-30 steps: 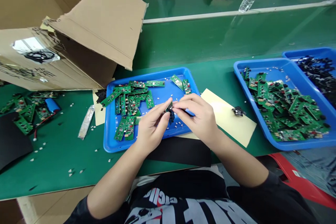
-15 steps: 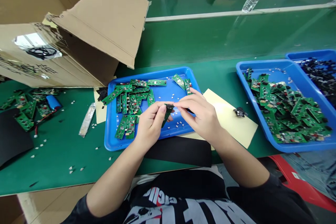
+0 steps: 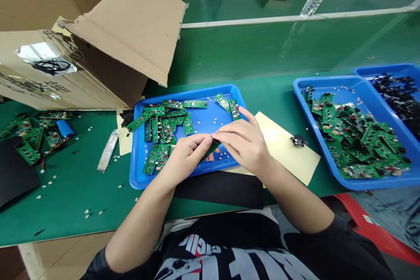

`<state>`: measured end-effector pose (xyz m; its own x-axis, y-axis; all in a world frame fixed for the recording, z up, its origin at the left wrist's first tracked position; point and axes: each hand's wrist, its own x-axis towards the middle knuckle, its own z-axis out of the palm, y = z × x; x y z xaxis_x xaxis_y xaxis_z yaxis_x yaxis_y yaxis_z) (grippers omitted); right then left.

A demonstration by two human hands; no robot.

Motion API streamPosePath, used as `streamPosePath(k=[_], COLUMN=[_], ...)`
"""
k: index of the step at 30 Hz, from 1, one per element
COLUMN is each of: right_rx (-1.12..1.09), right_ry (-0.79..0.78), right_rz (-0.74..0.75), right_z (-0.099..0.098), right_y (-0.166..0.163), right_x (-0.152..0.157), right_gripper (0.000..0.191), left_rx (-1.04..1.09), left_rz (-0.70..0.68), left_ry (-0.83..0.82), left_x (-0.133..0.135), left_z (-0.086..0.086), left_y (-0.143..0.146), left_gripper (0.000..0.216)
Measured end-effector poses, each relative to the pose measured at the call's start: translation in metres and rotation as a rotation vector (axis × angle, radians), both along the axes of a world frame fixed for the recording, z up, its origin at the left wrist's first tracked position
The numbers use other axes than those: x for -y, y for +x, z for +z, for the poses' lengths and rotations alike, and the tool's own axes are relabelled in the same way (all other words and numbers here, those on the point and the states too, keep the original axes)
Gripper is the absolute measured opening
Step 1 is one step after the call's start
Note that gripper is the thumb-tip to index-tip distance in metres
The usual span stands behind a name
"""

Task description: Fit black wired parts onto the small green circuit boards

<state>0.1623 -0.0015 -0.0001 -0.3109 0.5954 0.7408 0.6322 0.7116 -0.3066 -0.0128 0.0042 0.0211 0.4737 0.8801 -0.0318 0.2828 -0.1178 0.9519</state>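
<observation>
Over the blue tray (image 3: 139,182), my left hand (image 3: 182,155) is closed on a narrow green circuit board (image 3: 210,150), held tilted between thumb and fingers. My right hand (image 3: 246,145) meets the board's upper end with thumb and fingertips pressed together; whatever is pinched there is hidden. Its index finger stretches out near a circuit board (image 3: 234,109) at the tray's right side. Several green boards (image 3: 168,130) lie piled on the tray's left side, and small white bits are scattered over its bottom.
An open cardboard box (image 3: 108,78) stands at the left behind loose boards and a blue cylinder (image 3: 66,128). Right of my hands lie yellow paper (image 3: 288,153) and a small black part (image 3: 299,141). Another blue tray (image 3: 352,183) holds boards; a third holds black parts (image 3: 397,96).
My right fingertips have moved slightly left and down, closing onto the board's upper end. The board now sits lower and is more covered by my fingers.
</observation>
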Motion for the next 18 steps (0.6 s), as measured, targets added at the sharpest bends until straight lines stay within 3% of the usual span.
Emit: streamPosePath(k=[6,13,18], right_rx=[-0.054,-0.139,-0.365], right_ry=[-0.045,-0.131,-0.400], right_rz=[0.048,0.088,0.202], right_z=[0.003,0.006,0.007], right_y=[0.001,0.000,-0.009], right_x=[-0.001,0.002,0.011], right_gripper=[0.016,0.015,0.013], left_rx=[0.060,0.162,0.116], left_rz=[0.030,0.277,0.378], left_ry=[-0.020,0.095,0.193], left_x=[0.002,0.005,0.009], left_z=[0.000,-0.005,-0.008], left_y=[0.001,0.003,0.006], left_gripper=[0.039,0.030,0.029])
